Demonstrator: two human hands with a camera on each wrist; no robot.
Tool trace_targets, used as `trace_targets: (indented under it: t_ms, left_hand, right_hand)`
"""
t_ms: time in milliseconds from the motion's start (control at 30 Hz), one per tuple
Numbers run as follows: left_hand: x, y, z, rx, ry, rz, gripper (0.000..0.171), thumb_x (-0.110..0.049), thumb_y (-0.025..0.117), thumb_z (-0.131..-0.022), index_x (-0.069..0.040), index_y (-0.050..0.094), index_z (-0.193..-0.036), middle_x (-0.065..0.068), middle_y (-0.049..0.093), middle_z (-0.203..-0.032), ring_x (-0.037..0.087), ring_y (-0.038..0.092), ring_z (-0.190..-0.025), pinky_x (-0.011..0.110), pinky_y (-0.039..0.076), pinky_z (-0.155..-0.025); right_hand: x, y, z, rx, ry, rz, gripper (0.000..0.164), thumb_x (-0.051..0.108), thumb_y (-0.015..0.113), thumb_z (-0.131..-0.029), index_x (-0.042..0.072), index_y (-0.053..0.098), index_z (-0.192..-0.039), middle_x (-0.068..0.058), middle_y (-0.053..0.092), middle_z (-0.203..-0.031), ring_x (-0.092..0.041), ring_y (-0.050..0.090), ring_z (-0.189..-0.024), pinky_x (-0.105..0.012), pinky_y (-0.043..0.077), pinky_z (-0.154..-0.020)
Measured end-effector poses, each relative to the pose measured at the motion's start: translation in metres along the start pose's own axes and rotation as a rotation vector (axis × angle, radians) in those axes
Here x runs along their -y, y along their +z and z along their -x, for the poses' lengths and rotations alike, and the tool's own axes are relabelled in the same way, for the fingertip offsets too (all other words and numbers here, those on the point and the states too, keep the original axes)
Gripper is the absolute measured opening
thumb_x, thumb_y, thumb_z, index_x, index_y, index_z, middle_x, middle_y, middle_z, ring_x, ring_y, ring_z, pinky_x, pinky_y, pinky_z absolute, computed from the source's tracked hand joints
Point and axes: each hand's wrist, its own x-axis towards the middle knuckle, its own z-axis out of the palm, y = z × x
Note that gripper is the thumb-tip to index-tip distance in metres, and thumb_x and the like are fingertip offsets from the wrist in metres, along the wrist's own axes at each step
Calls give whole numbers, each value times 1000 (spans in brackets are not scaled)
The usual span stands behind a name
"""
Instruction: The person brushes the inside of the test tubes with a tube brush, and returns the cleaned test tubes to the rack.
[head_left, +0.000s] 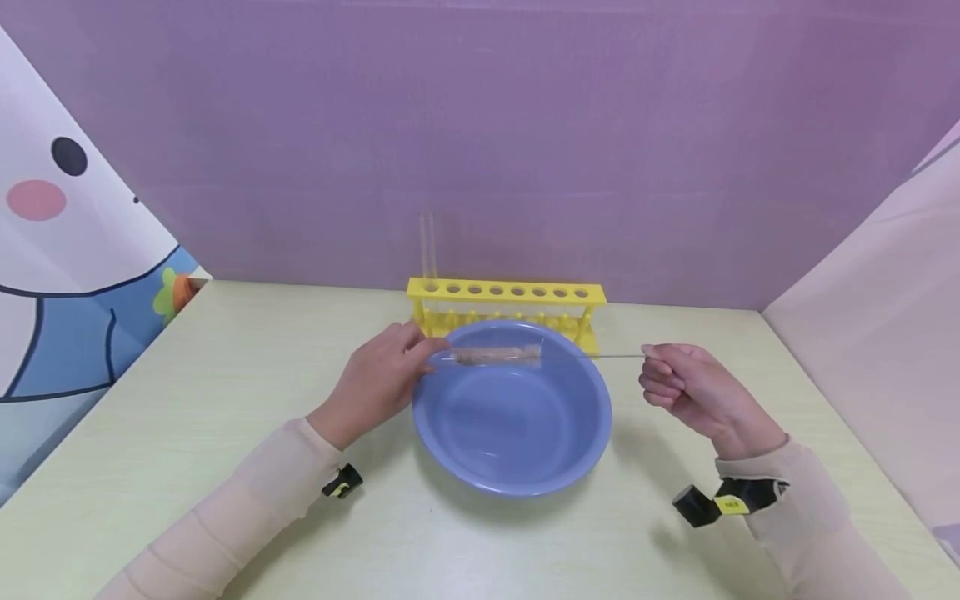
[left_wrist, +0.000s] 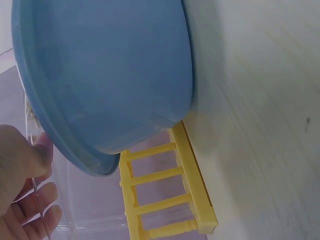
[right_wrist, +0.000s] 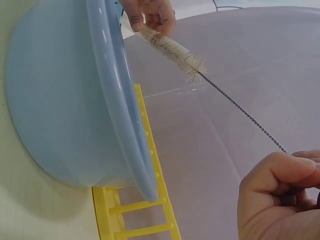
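Note:
My left hand [head_left: 386, 375] pinches a clear glass test tube [head_left: 537, 353] by its left part, level above the far side of a blue basin [head_left: 517, 425]. Bristles of a test tube brush [right_wrist: 170, 51] fill the tube, with a tuft fanning out at its mouth in the right wrist view. The brush's twisted wire handle [right_wrist: 245, 114] runs to my right hand [head_left: 693, 387], which grips its end with curled fingers, right of the basin. Part of the tube is hidden behind the left fingers [left_wrist: 37, 200].
Behind the basin stands a yellow test tube rack [head_left: 506, 291] with a row of holes. Another glass test tube [head_left: 428, 246] is upright in its leftmost hole. Everything is on a pale wooden table [head_left: 300, 550], with a purple curtain [head_left: 480, 142] at the back.

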Motion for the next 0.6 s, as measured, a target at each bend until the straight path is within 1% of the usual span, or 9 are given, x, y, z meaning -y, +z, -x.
trace_targets:
  t_ms: [333, 600]
  left_hand:
    - [2, 0, 2, 7, -14, -8, 40, -3, 77, -75, -13, 61, -110, 4, 53, -84, 18, 47, -72, 24, 42, -55]
    - [4, 0, 5, 14, -22, -12, 40, -2, 77, -74, -13, 62, -109, 3, 50, -81, 17, 46, -71, 23, 40, -54]
  right_hand:
    - [1, -5, 3, 35, -8, -33, 46, 6, 27, -102, 10, 35, -57, -2, 12, -57, -13, 12, -52, -23, 11, -51]
    - [1, -10, 6, 84, -28, -37, 45, 5, 23, -102, 10, 33, -59, -3, 10, -57, -14, 10, -51, -23, 10, -51]
